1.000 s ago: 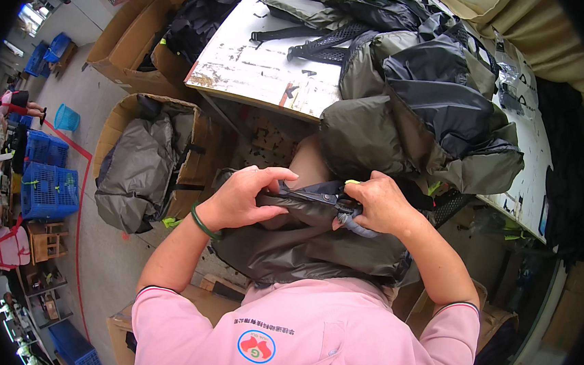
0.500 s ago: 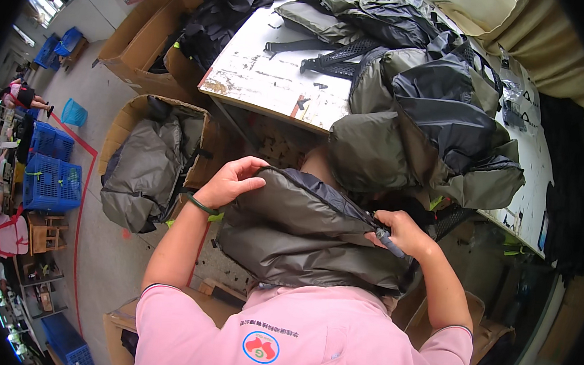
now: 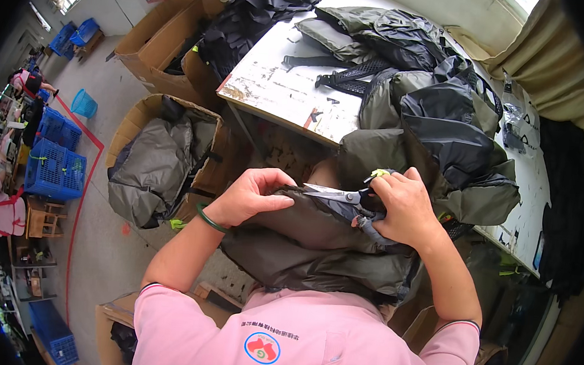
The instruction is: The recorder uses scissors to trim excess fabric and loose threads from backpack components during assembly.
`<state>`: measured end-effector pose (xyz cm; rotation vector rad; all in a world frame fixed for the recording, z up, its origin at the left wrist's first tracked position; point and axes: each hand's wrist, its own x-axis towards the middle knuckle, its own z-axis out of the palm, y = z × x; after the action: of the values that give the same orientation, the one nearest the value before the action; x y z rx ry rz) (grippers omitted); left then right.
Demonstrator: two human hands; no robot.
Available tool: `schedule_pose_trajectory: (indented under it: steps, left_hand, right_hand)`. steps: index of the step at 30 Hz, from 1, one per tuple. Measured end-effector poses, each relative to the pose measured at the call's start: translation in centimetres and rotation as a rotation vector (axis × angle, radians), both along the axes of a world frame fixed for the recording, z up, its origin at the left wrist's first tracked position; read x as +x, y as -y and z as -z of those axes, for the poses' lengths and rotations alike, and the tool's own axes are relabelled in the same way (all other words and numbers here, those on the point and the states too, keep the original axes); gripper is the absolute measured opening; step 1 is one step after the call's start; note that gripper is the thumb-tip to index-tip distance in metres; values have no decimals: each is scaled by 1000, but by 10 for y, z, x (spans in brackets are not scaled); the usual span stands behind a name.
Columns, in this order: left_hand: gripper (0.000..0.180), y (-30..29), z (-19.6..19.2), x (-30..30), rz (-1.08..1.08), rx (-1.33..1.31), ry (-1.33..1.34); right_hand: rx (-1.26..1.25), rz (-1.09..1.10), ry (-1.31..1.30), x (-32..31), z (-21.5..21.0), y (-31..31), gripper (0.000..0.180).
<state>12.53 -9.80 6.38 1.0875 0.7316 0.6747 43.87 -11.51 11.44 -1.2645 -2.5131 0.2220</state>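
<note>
Across my lap lies a dark olive fabric bag (image 3: 300, 258) with a thin, shiny surface. My left hand (image 3: 253, 196) pinches its upper edge between thumb and fingertips and lifts it a little. Scissors (image 3: 338, 194) are gripped in my right hand (image 3: 403, 208), their blades slightly apart and pointing left. The blade tips come right up to the pinched edge; whether they touch it I cannot tell. The handles are partly hidden by my fingers, and a bit of yellow-green material shows at the top of them.
Ahead stands a worn white table (image 3: 279, 78) with a pile of olive and black bags (image 3: 441, 119) hanging over its near edge. To the left, a cardboard box (image 3: 126, 114) holds more bags. Blue crates (image 3: 56, 167) and co-workers are farther left, past a red floor line.
My right hand has brought the scissors up and left, blades now showing. My left hand has moved right and down along the bag's edge, which it now pinches. The view has shifted slightly.
</note>
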Motion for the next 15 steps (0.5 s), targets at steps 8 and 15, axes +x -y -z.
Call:
schedule_pose_trajectory:
  steps: [8,15]
  left_hand:
    - [22,14,-15,13,54,-12,5]
    - [22,14,-19,16,84,-13,20]
  right_hand:
    - [81,-75,170,-7,-28,-1,40]
    - [-12,-94,152,-2,-26,4,41]
